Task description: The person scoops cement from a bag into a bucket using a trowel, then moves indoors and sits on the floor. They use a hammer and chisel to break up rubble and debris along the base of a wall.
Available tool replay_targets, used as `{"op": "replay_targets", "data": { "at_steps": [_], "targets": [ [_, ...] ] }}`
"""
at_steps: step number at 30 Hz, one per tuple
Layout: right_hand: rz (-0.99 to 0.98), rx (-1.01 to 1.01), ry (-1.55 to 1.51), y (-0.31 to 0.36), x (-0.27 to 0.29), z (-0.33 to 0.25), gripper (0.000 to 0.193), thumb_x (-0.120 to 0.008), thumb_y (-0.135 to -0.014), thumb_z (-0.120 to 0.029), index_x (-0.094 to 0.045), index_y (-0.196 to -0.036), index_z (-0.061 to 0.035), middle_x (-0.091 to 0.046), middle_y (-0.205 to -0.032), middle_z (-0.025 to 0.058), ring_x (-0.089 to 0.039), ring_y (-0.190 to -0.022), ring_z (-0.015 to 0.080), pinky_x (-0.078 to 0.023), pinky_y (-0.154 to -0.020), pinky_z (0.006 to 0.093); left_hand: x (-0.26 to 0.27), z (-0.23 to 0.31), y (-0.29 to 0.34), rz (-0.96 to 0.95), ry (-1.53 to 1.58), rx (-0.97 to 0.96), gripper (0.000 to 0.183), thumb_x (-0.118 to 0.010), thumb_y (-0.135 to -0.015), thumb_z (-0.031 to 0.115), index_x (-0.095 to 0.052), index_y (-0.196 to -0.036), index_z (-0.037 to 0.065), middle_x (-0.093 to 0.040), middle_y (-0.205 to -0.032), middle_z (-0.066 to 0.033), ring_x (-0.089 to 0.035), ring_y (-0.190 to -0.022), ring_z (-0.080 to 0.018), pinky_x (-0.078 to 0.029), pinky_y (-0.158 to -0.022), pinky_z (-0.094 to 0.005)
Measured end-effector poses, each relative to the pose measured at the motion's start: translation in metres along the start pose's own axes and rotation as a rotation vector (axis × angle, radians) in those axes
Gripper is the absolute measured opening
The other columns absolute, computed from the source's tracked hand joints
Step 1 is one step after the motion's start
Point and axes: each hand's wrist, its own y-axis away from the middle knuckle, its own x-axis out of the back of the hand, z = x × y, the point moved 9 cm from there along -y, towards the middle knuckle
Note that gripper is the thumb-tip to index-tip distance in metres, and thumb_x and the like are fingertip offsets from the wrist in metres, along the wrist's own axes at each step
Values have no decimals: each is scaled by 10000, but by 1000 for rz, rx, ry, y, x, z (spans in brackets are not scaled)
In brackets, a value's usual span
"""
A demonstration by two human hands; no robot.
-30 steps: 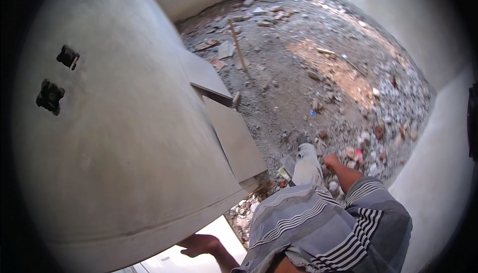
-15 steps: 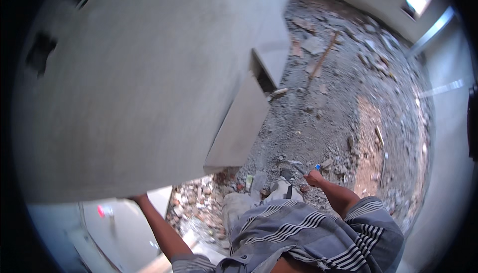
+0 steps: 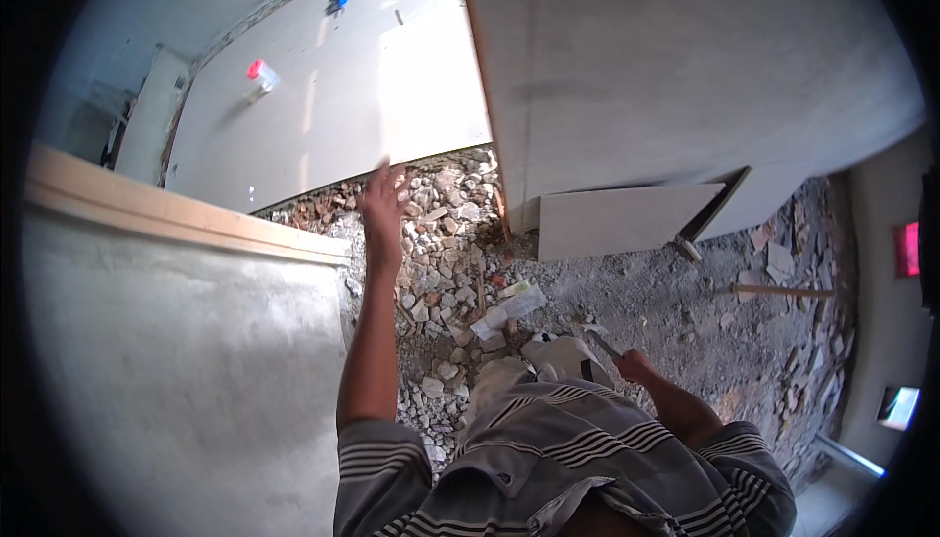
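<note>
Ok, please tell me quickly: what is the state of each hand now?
Left hand: open, nothing visibly held.
Right hand: closed around a slim grey tool.

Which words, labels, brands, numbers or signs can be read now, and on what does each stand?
No text can be read.
Clear cylindrical container with a red lid: too small and blurred to tell any lettering.
Crumpled whitish wrapper with a pale green patch: too blurred to tell any print.
Slim grey tool in the right grip: no marking can be made out.
</note>
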Motion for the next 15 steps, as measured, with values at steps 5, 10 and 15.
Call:
{"op": "replay_targets", "data": {
  "at_steps": [5,10,15],
  "targets": [
    [95,68,11,-22,35,-59,526,-563,-842,-466,-655,-681,26,-620,-598,178,-654,-627,329,-499,-643,462,221,-63,181,509,-365,263,438,-360,-979,257,-458,-1332,18,-492,-1329,-146,-495,-1189,-249,-365,-1009,-377],
    [92,76,-123,-40,63,-149,533,-583,-817,-492,-654,-685,19,-636,-634,180,-657,-655,326,-500,-662,459,377,6,325,927,-1019,128,481,-606,-922,302,-495,-1278,-1,-516,-1286,-170,-498,-1188,-294,-399,-974,-400],
    [46,164,5,-39,76,-241,581,-656,-757,-531,-647,-977,6,-651,-961,213,-639,-944,364,-480,-785,465,397,-23,403,792,-884,389,213,-636,-877,149,-623,-1023,-6,-650,-957,-121,-615,-888,-234,-473,-844,-344]
  ]
}}
